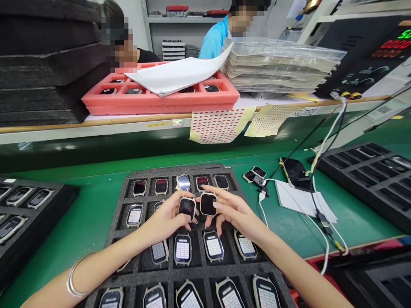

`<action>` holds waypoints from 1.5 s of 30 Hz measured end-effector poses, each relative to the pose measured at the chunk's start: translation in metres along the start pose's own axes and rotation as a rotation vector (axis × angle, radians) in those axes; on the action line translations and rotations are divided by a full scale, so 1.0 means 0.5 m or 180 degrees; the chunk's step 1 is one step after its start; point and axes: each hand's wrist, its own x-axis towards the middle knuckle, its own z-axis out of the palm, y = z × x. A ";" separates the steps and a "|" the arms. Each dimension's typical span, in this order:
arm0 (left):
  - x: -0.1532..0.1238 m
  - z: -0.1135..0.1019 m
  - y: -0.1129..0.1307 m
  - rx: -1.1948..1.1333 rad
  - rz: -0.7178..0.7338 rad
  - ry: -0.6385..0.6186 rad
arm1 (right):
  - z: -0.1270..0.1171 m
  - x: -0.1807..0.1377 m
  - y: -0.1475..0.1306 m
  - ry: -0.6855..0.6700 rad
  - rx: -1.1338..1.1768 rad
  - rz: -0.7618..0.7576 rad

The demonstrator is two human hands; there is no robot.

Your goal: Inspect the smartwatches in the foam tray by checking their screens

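My left hand [170, 214] grips a smartwatch case [187, 208] with a dark screen, thumb at its lower edge. A second dark-screened smartwatch case [208, 203] is pinched in my right hand [233, 209], close beside the first. Both are held above a black foam tray [128, 233] divided into compartments. Strapless watches lie in the tray. Several in the nearer rows have lit screens, such as this lit watch [183, 249] below my hands. Those in the far row look mostly dark, and one far watch [183, 182] reflects light.
Black foam trays with watches stand left [38, 214] and right [369, 171]. Cables [316, 214], a phone [297, 173] and white paper [305, 201] lie on the right. A shelf holds a red foam tray [160, 107], bagged stacks [279, 68] and a power supply [359, 51]. Two people are beyond it.
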 end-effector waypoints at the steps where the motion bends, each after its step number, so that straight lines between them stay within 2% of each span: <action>1: 0.000 0.000 -0.001 0.0173 0.0052 0.0010 | 0.001 0.000 -0.001 -0.0041 0.0055 0.0010; 6: -0.004 -0.004 -0.003 0.1039 0.0295 0.0188 | -0.002 0.003 -0.001 -0.0293 -0.0069 0.0001; 10: -0.009 -0.005 0.000 0.1443 0.0432 0.0146 | -0.003 0.003 0.003 -0.0346 -0.0073 -0.0049; 17: -0.009 -0.006 0.001 0.1448 0.0494 0.0256 | 0.008 0.000 -0.005 -0.0286 0.0231 -0.0093; 28: -0.016 0.000 0.012 0.1778 0.0484 0.0034 | -0.004 0.001 0.007 -0.0280 0.0113 -0.0076; 45: -0.017 0.000 0.017 0.1882 0.0604 0.0104 | 0.005 0.001 -0.003 -0.0288 0.0082 -0.0043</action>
